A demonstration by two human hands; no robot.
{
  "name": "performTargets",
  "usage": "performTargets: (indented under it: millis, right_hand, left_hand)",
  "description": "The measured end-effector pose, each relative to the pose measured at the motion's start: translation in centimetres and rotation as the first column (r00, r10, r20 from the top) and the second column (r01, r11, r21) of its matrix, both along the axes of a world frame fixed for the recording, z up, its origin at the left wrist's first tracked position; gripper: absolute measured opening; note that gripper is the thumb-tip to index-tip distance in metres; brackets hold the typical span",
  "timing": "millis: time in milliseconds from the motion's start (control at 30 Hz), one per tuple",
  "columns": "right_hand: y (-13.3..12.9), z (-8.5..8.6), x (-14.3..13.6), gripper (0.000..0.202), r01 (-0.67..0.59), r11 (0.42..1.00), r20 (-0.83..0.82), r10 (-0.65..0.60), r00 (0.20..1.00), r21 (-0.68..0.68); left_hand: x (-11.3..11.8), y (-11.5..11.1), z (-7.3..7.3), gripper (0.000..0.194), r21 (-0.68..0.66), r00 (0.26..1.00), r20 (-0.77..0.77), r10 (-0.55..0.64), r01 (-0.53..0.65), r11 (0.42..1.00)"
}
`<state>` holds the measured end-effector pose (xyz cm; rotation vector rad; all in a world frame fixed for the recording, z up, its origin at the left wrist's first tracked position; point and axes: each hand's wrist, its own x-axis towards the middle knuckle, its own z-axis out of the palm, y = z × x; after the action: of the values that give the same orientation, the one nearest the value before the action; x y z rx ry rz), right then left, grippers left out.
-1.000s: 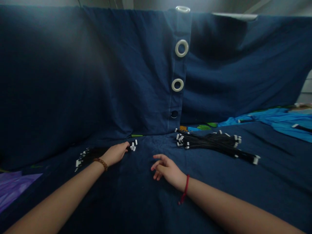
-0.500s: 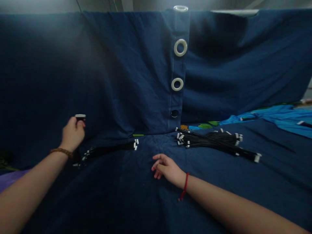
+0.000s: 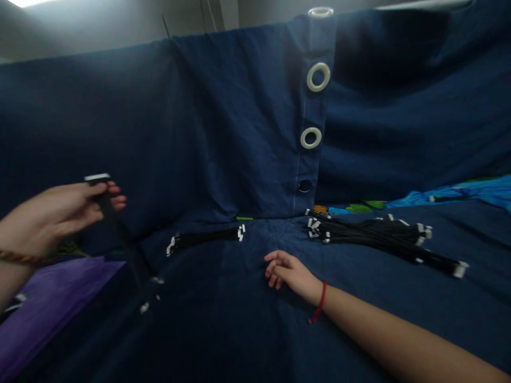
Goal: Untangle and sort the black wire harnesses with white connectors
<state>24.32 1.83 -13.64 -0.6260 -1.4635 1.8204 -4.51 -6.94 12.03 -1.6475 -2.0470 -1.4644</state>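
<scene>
My left hand (image 3: 75, 205), at the left, pinches the upper end of a black ribbon cable (image 3: 122, 234) with white connectors. The cable hangs down to the right, its lower end split into several small white-tipped ends near the blue cloth. My right hand (image 3: 289, 274) rests on the cloth near the middle, holding nothing, with its fingers loosely curled and apart. Between the hands lies a small bundle of black cables (image 3: 207, 236) with white ends. Right of my right hand is a larger pile of black cables (image 3: 371, 234), also white-tipped.
Dark blue cloth (image 3: 223, 319) covers the surface and rises behind as a curtain (image 3: 239, 122) with metal eyelets (image 3: 318, 77). At the lower left lies a purple sheet (image 3: 67, 298). Bright blue fabric (image 3: 475, 192) with a black cable on it is at the far right.
My left hand has moved left and turned, drawing the cable away from the small bundle, so its hanging length now shows. The view has shifted left; my right hand keeps its pose.
</scene>
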Motion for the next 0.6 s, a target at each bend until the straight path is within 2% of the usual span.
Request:
performTargets:
  millis: [67, 167, 200, 233, 267, 300, 400, 467, 600]
  right_hand:
    - [-0.7, 0.9, 0.2, 0.026, -0.076, 0.997, -0.075, 0.073, 0.995, -0.032]
    - [-2.8, 2.7, 0.7, 0.036, -0.282, 0.954, -0.185, 0.261, 0.947, -0.098]
    - [-3.7, 3.3, 0.8, 0.044, -0.37, 0.921, -0.213, 0.34, 0.916, -0.124]
    - [-4.6, 3.8, 0.9, 0.052, -0.458, 0.876, -0.234, 0.419, 0.877, -0.15]
    - [-5.5, 4.2, 0.9, 0.06, -0.532, 0.829, -0.252, 0.485, 0.837, -0.172]
    - [-6.3, 4.5, 0.8, 0.064, -0.59, 0.785, -0.268, 0.537, 0.8, -0.19]
    - [-7.7, 4.6, 0.4, 0.053, -0.666, 0.713, -0.303, 0.599, 0.742, -0.219]
    - [-7.8, 4.2, 0.1, 0.042, -0.661, 0.717, -0.312, 0.59, 0.745, -0.223]
    - [-7.0, 3.4, -0.4, 0.038, -0.607, 0.767, -0.274, 0.55, 0.789, -0.208]
  left_hand:
    - [2.6, -0.5, -1.2, 0.024, -0.105, 0.967, 0.223, -0.122, 0.149, 0.983]
    - [7.5, -0.5, -4.5, 0.019, -0.128, 0.831, 0.477, -0.287, 0.389, 0.912]
    - [8.9, -0.3, -5.8, 0.018, -0.09, 0.756, 0.561, -0.337, 0.46, 0.883]
    - [10.2, 0.0, -7.1, 0.014, 0.069, 0.522, 0.747, -0.411, 0.554, 0.829]
    - [11.1, 0.4, -8.4, 0.013, 0.122, 0.449, 0.784, -0.429, 0.567, 0.815]
    - [11.7, 0.9, -9.6, 0.012, 0.15, 0.414, 0.801, -0.433, 0.562, 0.814]
    - [11.4, 2.9, -12.4, 0.013, 0.224, 0.353, 0.832, -0.429, 0.493, 0.841]
    - [10.2, 4.2, -13.4, 0.015, 0.27, 0.335, 0.837, -0.432, 0.433, 0.86]
    - [7.6, 5.7, -13.8, 0.012, 0.333, 0.316, 0.831, -0.457, 0.377, 0.865]
